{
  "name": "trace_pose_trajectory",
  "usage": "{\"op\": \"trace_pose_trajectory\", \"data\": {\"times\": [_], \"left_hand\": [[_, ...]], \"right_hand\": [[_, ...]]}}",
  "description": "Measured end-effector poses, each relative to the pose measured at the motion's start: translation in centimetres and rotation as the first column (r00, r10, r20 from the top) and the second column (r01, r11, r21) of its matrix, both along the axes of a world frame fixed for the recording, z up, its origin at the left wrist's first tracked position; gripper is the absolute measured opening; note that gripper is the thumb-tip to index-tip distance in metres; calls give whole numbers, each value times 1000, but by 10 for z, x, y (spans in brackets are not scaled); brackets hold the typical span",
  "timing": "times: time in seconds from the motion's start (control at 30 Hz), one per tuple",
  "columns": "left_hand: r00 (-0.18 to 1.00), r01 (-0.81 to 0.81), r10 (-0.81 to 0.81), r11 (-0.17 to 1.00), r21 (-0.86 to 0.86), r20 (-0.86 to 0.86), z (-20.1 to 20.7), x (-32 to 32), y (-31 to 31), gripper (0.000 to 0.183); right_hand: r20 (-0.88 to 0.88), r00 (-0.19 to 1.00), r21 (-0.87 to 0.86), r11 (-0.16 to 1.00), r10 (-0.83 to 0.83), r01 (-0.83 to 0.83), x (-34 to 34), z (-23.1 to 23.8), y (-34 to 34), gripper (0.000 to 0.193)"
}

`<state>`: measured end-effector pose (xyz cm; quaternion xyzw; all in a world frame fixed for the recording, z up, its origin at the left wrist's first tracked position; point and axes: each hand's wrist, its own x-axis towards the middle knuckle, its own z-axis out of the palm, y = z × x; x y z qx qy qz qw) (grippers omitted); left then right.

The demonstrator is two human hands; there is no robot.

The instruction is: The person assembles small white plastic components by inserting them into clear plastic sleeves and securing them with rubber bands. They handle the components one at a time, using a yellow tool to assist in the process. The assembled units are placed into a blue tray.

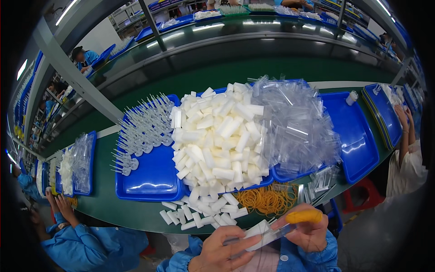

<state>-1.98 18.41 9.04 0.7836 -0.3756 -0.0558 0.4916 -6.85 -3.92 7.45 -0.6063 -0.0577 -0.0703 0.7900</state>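
Observation:
Close to my body, my left hand (pixel 226 250) is closed around a white foam cylinder (pixel 257 230). My right hand (pixel 311 233), with a yellow finger cover (pixel 303 216) on one finger, grips a clear plastic sleeve (pixel 277 234). The two pieces meet between my hands, and the sleeve seems to lie against or around the foam; I cannot tell which. Just beyond are loose white foam pieces (pixel 195 213) and a heap of orange rubber bands (pixel 260 199). A tall pile of foam cylinders (pixel 217 131) and a pile of clear sleeves (pixel 294 129) fill blue trays behind them.
At the left, a blue tray (pixel 149 185) holds rows of thin white-stemmed parts (pixel 147 122). Another blue tray (pixel 355 140) stands at the right with a small clear part (pixel 351 97). Co-workers in blue (pixel 97 245) and white (pixel 405 170) sit on either side along the green table (pixel 108 211).

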Motion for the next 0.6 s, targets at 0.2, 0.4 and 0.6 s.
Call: {"op": "trace_pose_trajectory", "data": {"times": [0.2, 0.4, 0.6], "left_hand": [[996, 12, -15, 1000, -29, -89, -12, -5, 3, 44], [981, -35, 25, 998, -45, -191, -3, -5, 1, 45], [983, -77, 64, 994, -71, -171, -2, -5, -1, 48]], "right_hand": [[-25, 999, -63, 997, -39, 37, -1, 8, 3, 30], [-28, 990, -211, 969, -136, 127, 2, -9, -2, 27], [-175, 975, 155, 974, -140, 167, 5, -16, 13, 26]]}}
